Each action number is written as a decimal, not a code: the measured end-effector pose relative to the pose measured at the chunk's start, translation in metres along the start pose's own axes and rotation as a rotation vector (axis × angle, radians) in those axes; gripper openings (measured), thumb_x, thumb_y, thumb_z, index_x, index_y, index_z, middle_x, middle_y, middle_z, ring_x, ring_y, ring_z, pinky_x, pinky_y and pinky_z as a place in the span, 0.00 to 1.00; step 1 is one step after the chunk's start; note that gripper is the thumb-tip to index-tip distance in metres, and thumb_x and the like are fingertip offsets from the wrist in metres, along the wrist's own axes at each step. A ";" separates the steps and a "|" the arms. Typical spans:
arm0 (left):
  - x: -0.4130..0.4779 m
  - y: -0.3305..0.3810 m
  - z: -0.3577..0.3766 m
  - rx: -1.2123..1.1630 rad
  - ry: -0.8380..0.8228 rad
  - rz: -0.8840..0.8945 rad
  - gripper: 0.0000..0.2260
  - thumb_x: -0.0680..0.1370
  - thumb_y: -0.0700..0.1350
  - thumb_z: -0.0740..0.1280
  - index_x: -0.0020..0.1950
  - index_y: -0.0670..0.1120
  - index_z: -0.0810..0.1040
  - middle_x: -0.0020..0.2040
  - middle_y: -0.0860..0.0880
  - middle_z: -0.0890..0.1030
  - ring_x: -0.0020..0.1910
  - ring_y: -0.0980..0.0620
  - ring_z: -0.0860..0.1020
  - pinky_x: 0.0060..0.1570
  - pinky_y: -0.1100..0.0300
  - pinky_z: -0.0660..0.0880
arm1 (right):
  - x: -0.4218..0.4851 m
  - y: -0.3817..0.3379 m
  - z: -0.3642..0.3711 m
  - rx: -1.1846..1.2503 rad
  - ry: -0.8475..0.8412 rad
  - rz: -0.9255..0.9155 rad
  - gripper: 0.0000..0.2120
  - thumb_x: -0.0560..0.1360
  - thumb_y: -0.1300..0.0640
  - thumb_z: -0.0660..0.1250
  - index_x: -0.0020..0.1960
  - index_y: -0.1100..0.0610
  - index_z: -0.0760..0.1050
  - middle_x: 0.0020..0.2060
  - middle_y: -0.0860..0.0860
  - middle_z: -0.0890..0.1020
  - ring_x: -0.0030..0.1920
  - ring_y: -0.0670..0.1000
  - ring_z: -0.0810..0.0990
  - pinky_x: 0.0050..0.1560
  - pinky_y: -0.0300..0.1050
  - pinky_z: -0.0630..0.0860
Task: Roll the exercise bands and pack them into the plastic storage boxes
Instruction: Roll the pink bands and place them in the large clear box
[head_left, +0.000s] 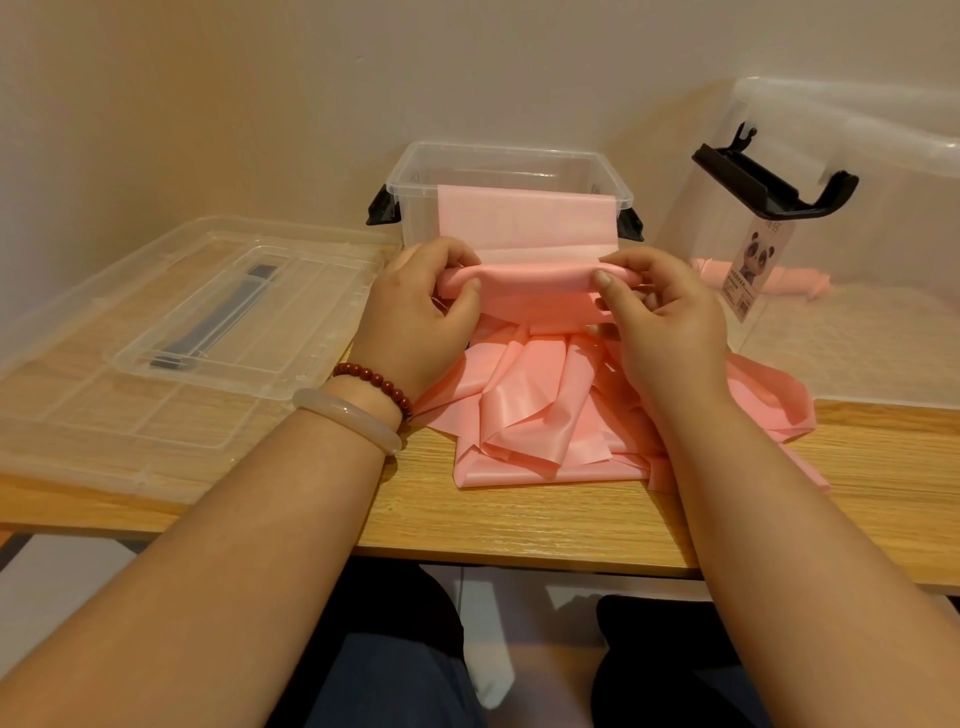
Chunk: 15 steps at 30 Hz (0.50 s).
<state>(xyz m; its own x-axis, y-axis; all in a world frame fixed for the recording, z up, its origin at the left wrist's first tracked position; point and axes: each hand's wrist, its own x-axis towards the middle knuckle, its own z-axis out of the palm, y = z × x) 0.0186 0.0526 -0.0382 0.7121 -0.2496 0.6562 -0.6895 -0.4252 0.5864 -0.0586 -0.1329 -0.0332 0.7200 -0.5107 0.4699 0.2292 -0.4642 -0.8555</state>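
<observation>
Our curled fingers (470, 287) are pinching both ends of a half-rolled pink exercise band (535, 275), left hand (415, 319) and right hand (670, 319) level, just before the open clear storage box (511, 153), the band's flat tail draping over the front rim. Loose pink bands (530, 415) are lying crumpled on the worktop (545, 525) beneath; a lid (171, 332) is resting at left, a second box (883, 312) holding rolled bands (789, 280) at right.

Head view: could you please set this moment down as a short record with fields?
Band roll: partly rolled, the rest lies up the small box's front
Left hand: grips the roll's left end
Right hand: grips its right end
Loose bands: heaped on table
Lid: flat, left
Large box: right, pink band seen inside
</observation>
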 end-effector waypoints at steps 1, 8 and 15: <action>0.000 0.000 0.000 -0.004 -0.004 -0.004 0.06 0.75 0.43 0.63 0.50 0.51 0.75 0.48 0.53 0.77 0.46 0.55 0.72 0.44 0.70 0.68 | 0.000 -0.001 0.000 -0.026 0.012 -0.015 0.05 0.76 0.53 0.70 0.48 0.43 0.80 0.51 0.47 0.77 0.48 0.54 0.81 0.45 0.53 0.82; -0.001 0.002 -0.001 0.013 -0.023 0.002 0.08 0.80 0.44 0.62 0.59 0.49 0.75 0.50 0.52 0.76 0.45 0.54 0.73 0.40 0.71 0.66 | -0.002 -0.004 -0.002 -0.077 0.018 0.003 0.02 0.77 0.52 0.67 0.49 0.45 0.76 0.47 0.47 0.81 0.43 0.50 0.82 0.40 0.53 0.82; -0.001 0.003 -0.002 -0.018 -0.011 0.015 0.07 0.76 0.41 0.67 0.52 0.49 0.79 0.48 0.53 0.75 0.45 0.57 0.72 0.43 0.75 0.68 | -0.004 -0.010 -0.002 -0.056 0.015 0.025 0.04 0.78 0.55 0.66 0.50 0.45 0.77 0.41 0.40 0.79 0.40 0.42 0.81 0.45 0.52 0.82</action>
<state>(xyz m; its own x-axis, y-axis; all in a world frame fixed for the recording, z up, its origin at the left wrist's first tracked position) 0.0153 0.0528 -0.0361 0.7032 -0.2652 0.6597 -0.7020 -0.4061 0.5850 -0.0651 -0.1280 -0.0262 0.7150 -0.5329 0.4526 0.1742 -0.4911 -0.8535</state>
